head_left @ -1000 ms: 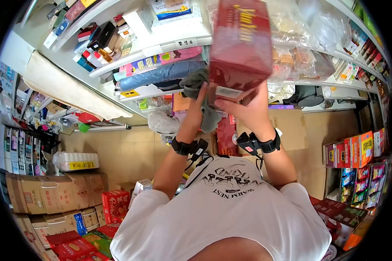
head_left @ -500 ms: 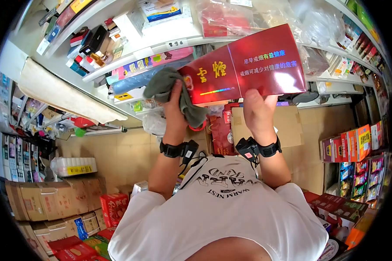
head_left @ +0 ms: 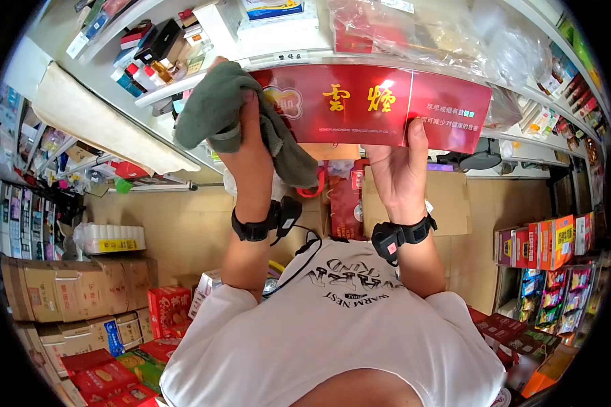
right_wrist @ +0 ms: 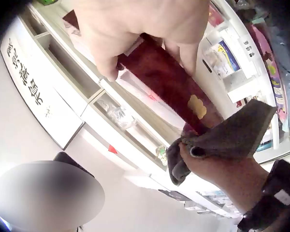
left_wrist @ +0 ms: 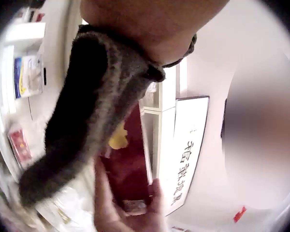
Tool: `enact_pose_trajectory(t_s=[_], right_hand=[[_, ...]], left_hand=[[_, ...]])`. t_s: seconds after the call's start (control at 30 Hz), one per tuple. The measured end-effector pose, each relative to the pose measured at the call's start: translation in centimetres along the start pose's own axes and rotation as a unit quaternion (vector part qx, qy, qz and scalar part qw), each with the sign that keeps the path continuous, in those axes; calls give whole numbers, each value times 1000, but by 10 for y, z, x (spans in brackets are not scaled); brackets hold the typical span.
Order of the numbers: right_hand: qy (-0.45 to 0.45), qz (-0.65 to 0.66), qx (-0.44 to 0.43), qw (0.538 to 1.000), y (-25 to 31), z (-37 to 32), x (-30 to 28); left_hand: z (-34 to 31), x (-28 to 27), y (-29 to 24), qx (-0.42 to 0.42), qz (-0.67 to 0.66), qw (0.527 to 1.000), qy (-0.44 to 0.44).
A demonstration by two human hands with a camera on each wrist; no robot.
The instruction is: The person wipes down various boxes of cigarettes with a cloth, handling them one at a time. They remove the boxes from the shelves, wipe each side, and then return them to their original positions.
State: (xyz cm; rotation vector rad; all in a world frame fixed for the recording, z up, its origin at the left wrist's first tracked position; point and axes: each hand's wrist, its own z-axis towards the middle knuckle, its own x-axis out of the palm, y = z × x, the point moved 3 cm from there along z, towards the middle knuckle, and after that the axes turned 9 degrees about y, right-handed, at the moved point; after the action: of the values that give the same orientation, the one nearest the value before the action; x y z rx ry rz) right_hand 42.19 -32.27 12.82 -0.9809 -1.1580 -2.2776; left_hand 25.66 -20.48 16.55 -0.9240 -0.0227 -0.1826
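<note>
A long red box (head_left: 360,108) with gold characters is held up level in front of the shelves. My right hand (head_left: 405,169) grips its lower edge, thumb on the printed face; the right wrist view shows the fingers of that hand (right_wrist: 140,29) around the box (right_wrist: 159,77). At the box's other end my left hand (head_left: 248,146) holds a dark grey cloth (head_left: 214,105), which hangs down beside the wrist. In the left wrist view the cloth (left_wrist: 87,106) hides much of the box (left_wrist: 128,169).
Shelves (head_left: 278,61) with packets and plastic bags run across the front. On the floor lie a flat cardboard box (head_left: 448,203) and a red bag (head_left: 346,210). Cartons (head_left: 81,288) are stacked at the left, snack racks (head_left: 557,298) at the right.
The red box has turned from end-on to lengthwise, its lettered face now towards the head camera. My left hand and the cloth have moved left and up.
</note>
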Motion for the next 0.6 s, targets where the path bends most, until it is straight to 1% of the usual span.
enact_pose_trajectory(t_s=[0.03, 0.07, 0.1, 0.13, 0.2, 0.23, 0.3, 0.33, 0.37, 0.43, 0.47, 0.5, 0.53, 0.57, 0.6], right_hand=[[0, 0, 1, 1000, 0, 0, -1], [-9, -4, 2, 1000, -1, -1, -2], [-17, -8, 4, 1000, -1, -1, -4], [-16, -9, 5, 1000, -1, 0, -5], [-20, -22, -5, 1000, 0, 0, -9], [-19, -22, -2, 1000, -1, 0, -12], [-28, -44, -21, 998, -2, 0, -18], [-26, -44, -19, 998, -2, 0, -17], [-21, -52, -21, 998, -3, 0, -16], [-15, -61, -22, 998, -3, -1, -18], [-20, -60, -18, 998, -5, -3, -22], [-26, -58, -13, 998, -6, -4, -24], [-25, -59, -11, 998, -6, -6, -21], [-42, -94, -7, 995, -7, -8, -16], [-59, -129, -2, 990, -7, -10, -14]], left_hand=[[1, -4, 7, 0, 0, 1000, -1], [4, -6, 10, 73, 90, 993, 11], [6, -7, 8, 145, 178, 973, 22], [9, -9, 3, 145, 177, 973, 19], [15, -6, -18, 203, 338, 917, 68], [19, -8, -17, 201, 339, 917, 65], [32, -10, -15, 279, 296, 913, 36], [33, -9, -13, 244, 245, 938, 16], [33, -9, -14, 244, 246, 938, 14], [33, -6, -13, 186, 303, 933, 61], [33, -5, -3, 211, 332, 917, 64], [29, 2, 1, 221, 271, 936, 45], [24, 11, 0, 176, 250, 950, 69], [19, 19, -1, 130, 228, 960, 93], [14, 27, 3, 78, 165, 975, 124]])
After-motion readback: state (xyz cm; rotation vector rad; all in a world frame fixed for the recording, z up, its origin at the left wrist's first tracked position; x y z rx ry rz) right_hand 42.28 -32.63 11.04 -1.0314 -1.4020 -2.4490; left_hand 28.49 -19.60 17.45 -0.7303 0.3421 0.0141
